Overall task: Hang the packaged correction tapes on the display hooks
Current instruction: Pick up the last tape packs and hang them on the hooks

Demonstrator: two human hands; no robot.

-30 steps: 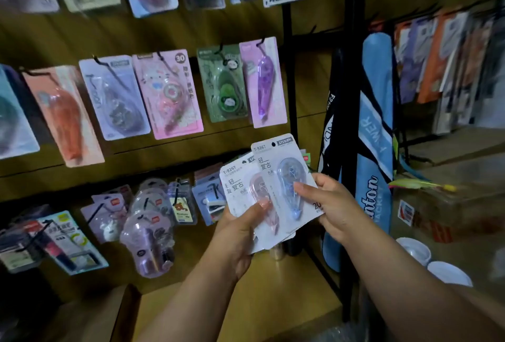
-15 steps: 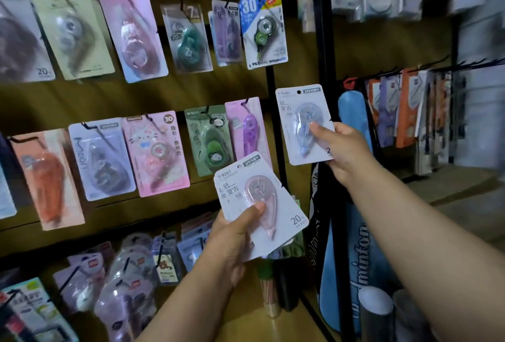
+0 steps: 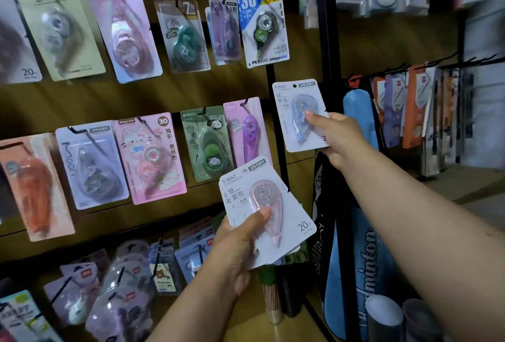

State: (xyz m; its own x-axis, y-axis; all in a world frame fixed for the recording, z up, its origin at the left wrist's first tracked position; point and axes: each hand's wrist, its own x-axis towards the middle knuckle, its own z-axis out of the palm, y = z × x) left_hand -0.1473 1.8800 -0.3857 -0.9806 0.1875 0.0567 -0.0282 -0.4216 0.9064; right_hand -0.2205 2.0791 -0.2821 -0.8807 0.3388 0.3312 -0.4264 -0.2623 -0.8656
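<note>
The right hand (image 3: 337,138) pinches a white card-backed correction tape with a pale blue dispenser under a clear blister (image 3: 299,116), thumb pressed on the blister and fingers behind the card, holding it upright just right of the black vertical post of the display rack (image 3: 274,123). The card's punched hole sits near its top edge; whether it is on a hook cannot be told. The left hand (image 3: 240,246) grips a small fanned stack of the same white cards, the front one carrying a pink teardrop-shaped dispenser (image 3: 266,213), thumb laid across the blister; this stack is tilted and lies in front of the post, lower than the blue one. Left of the post, a purple-carded pen-shaped tape (image 3: 247,131) and a green-carded panda tape (image 3: 206,145) hang from black hooks, with a blue-and-yellow "30" card (image 3: 263,24) hanging above them. Right of the post and lower stands a blue badminton racket bag (image 3: 355,246).
</note>
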